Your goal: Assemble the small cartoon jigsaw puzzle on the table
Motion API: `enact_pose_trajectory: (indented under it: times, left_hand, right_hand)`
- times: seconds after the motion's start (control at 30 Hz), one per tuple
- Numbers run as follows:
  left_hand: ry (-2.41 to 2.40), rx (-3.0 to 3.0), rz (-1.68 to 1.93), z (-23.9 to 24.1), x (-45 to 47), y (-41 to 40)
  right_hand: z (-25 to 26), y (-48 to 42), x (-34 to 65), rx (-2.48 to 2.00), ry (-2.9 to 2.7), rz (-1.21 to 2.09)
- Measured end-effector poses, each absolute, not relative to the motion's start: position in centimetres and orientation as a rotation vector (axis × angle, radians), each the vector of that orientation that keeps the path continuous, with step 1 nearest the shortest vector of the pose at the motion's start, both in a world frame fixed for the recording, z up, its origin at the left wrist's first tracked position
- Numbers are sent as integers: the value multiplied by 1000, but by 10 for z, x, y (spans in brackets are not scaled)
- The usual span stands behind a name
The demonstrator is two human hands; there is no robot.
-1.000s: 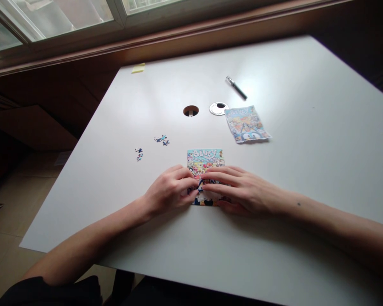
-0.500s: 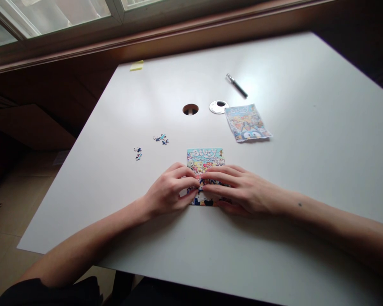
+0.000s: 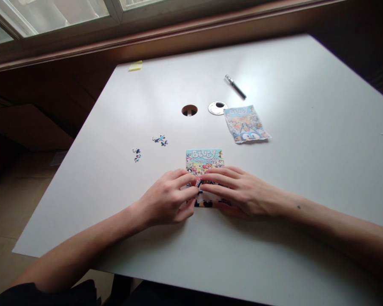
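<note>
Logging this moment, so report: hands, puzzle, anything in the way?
Left hand at left of puzzle, right hand over its right side. Puzzle flat on table, only hands covering it. Loose pieces apart, farther left.

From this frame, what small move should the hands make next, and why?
Probably the left hand should press beside the pale patch low in the jigsaw while the right hand steadies it. Both hands' fingertips are close together over the jigsaw, and that patch looks unfilled, though whether they pinch a piece is hidden.

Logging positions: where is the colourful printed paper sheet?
In the head view, the sheet lies right of centre, beyond the bare right hand, beside the round silvery disc.
</note>
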State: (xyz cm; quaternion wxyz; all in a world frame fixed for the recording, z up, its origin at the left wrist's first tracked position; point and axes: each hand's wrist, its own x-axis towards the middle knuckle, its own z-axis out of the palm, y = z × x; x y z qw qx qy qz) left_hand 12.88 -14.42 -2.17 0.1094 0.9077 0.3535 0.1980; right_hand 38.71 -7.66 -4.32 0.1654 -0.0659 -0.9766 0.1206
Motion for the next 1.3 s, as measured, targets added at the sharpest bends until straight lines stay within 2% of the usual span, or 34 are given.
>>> enact_pose_trajectory:
  times: [0.47,0.8,0.93,1.0,1.07,1.3]
  left_hand:
    - [1029,2763,577,-39,124,-146]
    - [1006,2689,760,-38,120,-137]
    - [1472,2662,871,-41,90,-112]
    - [1788,2640,774,-42,75,-100]
    - [1906,2629,652,-43,67,-94]
    - [1593,2562,730,-34,69,-107]
  right_hand:
    - [-51,-75,389,-223,-2811,353]
    - [-47,-77,388,-211,-2784,353]
    - [-47,-76,388,-210,-2739,436]
    - [-47,-76,389,-218,-2721,480]
    - [-48,-76,390,-220,-2693,512]
    - [-45,-70,396,-444,-2377,634]
